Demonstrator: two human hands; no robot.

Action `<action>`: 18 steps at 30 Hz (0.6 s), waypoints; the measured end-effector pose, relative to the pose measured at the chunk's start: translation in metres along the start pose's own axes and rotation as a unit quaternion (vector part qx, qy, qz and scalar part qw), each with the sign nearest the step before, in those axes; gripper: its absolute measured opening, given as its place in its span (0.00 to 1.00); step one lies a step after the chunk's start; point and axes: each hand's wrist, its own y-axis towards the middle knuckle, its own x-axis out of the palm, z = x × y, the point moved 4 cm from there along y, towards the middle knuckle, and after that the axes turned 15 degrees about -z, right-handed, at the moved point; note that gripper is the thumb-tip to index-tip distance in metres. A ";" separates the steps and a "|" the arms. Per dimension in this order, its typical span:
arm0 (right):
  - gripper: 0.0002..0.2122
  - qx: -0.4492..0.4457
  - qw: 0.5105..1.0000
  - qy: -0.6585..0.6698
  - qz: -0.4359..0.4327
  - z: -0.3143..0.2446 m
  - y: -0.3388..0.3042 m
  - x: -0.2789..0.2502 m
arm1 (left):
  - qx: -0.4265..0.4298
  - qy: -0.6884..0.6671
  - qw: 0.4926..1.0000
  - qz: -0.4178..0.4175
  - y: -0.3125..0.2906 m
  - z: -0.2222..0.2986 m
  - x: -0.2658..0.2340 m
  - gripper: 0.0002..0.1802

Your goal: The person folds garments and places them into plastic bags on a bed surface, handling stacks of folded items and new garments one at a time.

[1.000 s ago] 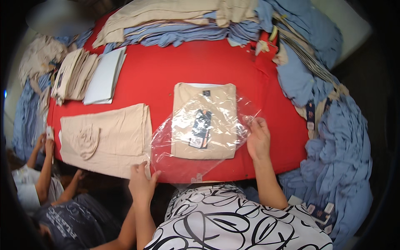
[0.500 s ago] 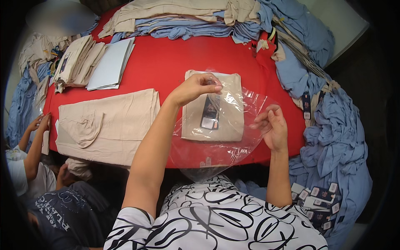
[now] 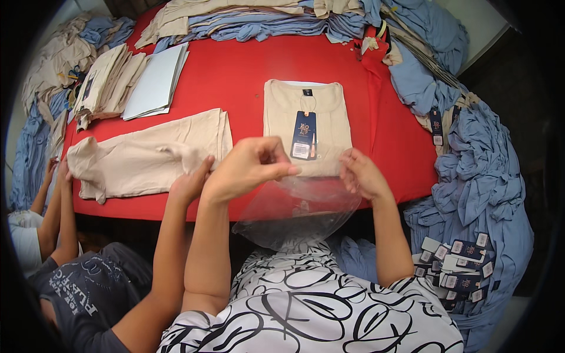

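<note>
On the red table in front of me lies a folded beige shirt (image 3: 335, 120), neckline facing away. A dark blue hang tag (image 3: 303, 135) rests on its chest. A clear plastic bag (image 3: 294, 209) covers only the shirt's near end and droops over the table edge toward me. My left hand (image 3: 250, 167) is closed in a pinch on the bag's edge, at the shirt's near left corner. At the near right corner, my right hand (image 3: 365, 176) has its fingers bent together on the bag's other side.
To my left, a co-worker's hands (image 3: 191, 182) handle a beige garment (image 3: 153, 156). Beyond it are folded beige shirts (image 3: 103, 85) and white boards (image 3: 156, 82). Blue garments (image 3: 477, 170) heap up at right, with loose tags (image 3: 465, 265) on them. More garments (image 3: 247, 26) line the far edge.
Both my hands have drawn the plastic bag back toward me, uncovering the shirt's neckline and tag. At left, the co-worker's arms have reached in, and the beige garment there is being folded over.
</note>
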 end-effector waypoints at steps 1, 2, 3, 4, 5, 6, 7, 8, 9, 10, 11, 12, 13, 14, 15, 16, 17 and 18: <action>0.06 0.017 1.000 0.006 -0.010 0.014 -0.002 0.005 | 0.037 -0.010 0.999 0.005 -0.006 -0.019 0.000 0.13; 0.06 0.029 0.999 0.008 -0.032 0.022 -0.005 0.013 | 0.106 -0.087 0.991 -0.012 -0.010 -0.033 0.005 0.13; 0.06 0.040 0.998 0.011 -0.055 0.031 -0.008 0.022 | 0.146 -0.132 0.980 -0.030 -0.017 -0.044 0.010 0.13; 0.06 0.052 0.996 0.014 -0.078 0.038 -0.010 0.030 | 0.185 -0.176 0.966 -0.049 -0.024 -0.052 0.016 0.12; 0.06 0.047 0.996 0.025 -0.076 0.043 -0.012 0.036 | 0.223 -0.220 0.947 -0.069 -0.030 -0.060 0.021 0.12; 0.06 0.041 0.996 0.035 -0.075 0.048 -0.014 0.041 | 0.222 -0.265 0.933 -0.095 -0.038 -0.072 0.023 0.11; 0.06 0.036 0.996 0.043 -0.073 0.051 -0.016 0.044 | 0.222 -0.256 0.937 -0.086 -0.046 -0.084 0.023 0.11; 0.06 -0.002 0.995 0.064 -0.077 0.053 -0.018 0.045 | 0.221 -0.247 0.940 -0.077 -0.053 -0.092 0.021 0.11; 0.06 -0.022 0.995 0.078 -0.052 0.054 -0.019 0.044 | 0.220 -0.237 0.944 -0.068 -0.057 -0.098 0.021 0.11; 0.06 -0.043 0.994 0.093 -0.029 0.055 -0.019 0.044 | 0.195 -0.227 0.953 -0.039 -0.061 -0.096 0.021 0.13; 0.06 -0.064 0.992 0.108 -0.007 0.055 -0.018 0.044 | 0.216 -0.236 0.947 -0.012 -0.062 -0.100 0.017 0.11; 0.06 -0.086 0.990 0.108 0.010 0.054 -0.016 0.042 | 0.237 -0.246 0.940 0.014 -0.059 -0.110 0.012 0.09; 0.06 -0.107 0.988 0.108 0.026 0.054 -0.013 0.041 | 0.258 -0.255 0.931 0.043 -0.058 -0.119 0.007 0.08; 0.06 -0.127 0.985 0.108 0.043 0.053 -0.012 0.040 | 0.254 -0.271 0.926 0.063 -0.056 -0.124 0.005 0.06; 0.06 -0.134 0.983 0.122 0.026 0.052 -0.012 0.041 | 0.223 -0.302 0.924 0.076 -0.052 -0.131 0.002 0.05; 0.06 -0.142 0.981 0.134 0.009 0.047 -0.013 0.042 | 0.192 -0.333 0.919 0.088 -0.048 -0.133 -0.001 0.05; 0.06 -0.149 0.978 0.147 -0.008 0.045 -0.014 0.042 | 0.162 -0.364 0.912 0.100 -0.045 -0.135 -0.003 0.05; 0.06 -0.167 0.973 0.160 -0.008 0.044 -0.013 0.041 | 0.158 -0.351 0.912 0.143 -0.041 -0.136 -0.001 0.07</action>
